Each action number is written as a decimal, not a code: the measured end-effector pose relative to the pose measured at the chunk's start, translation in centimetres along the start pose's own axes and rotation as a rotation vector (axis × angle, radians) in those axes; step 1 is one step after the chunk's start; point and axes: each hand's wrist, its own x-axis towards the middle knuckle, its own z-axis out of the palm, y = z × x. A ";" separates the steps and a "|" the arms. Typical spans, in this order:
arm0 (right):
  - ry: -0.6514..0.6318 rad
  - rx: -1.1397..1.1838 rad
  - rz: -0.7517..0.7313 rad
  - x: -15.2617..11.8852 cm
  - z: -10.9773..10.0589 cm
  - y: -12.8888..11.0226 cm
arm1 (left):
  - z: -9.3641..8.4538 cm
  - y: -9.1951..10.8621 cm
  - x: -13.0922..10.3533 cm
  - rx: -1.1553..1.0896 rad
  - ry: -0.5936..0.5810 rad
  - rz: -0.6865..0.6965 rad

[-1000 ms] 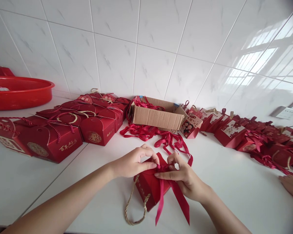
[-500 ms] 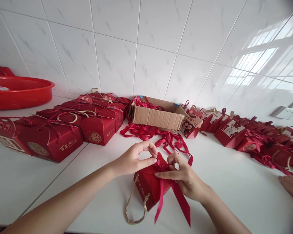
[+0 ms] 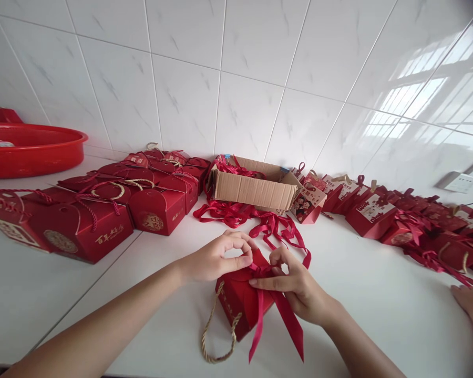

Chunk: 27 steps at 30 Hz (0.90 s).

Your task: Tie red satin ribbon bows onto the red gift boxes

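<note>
A small red gift box (image 3: 236,304) stands on the white table in front of me, a twisted gold cord handle (image 3: 217,359) hanging from its near left side. Across its top a red ribbon (image 3: 289,320) is looped into a bow, with two tails trailing over the front. The thumb and fingertips of my left hand (image 3: 216,257) pinch the ribbon at the bow's left side. My right hand (image 3: 299,289) grips the ribbon on the right of the knot, its index finger stretched along the box top. The fingers partly hide the knot.
Red gift boxes with cord handles (image 3: 157,210) are grouped at left, beside a red basin (image 3: 31,157). A cardboard box (image 3: 256,191) of ribbon stands by the tiled wall, loose ribbon (image 3: 279,228) before it. More small boxes (image 3: 370,215) line the right; another person's hand (image 3: 471,304) rests there.
My left fingers have shifted slightly at the bow's left loop. The right ribbon tail has swung a little left. The other person's hand at the right edge has moved slightly.
</note>
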 end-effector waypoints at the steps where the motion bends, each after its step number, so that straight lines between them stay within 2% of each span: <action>1: 0.000 0.000 -0.003 0.0 0.0 0.0 | 0.0 0.0 0.0 -0.024 -0.020 -0.012; 7: 0.001 -0.019 -0.021 -0.1 0.1 0.2 | 0.2 -0.2 0.0 -0.081 -0.058 -0.074; 13: -0.003 -0.030 -0.049 0.0 -0.4 0.1 | -0.9 -0.6 -0.3 0.080 -0.064 0.042; 16: -0.016 -0.018 -0.067 0.1 -0.7 0.1 | -1.0 -0.7 -0.3 0.077 -0.057 0.039; 22: 0.082 0.002 -0.066 0.2 -0.6 0.0 | 0.7 -0.5 -0.1 -0.014 0.067 -0.006; 27: 0.231 0.057 0.053 0.4 -0.1 -0.5 | 2.3 0.3 0.1 -0.048 0.245 0.014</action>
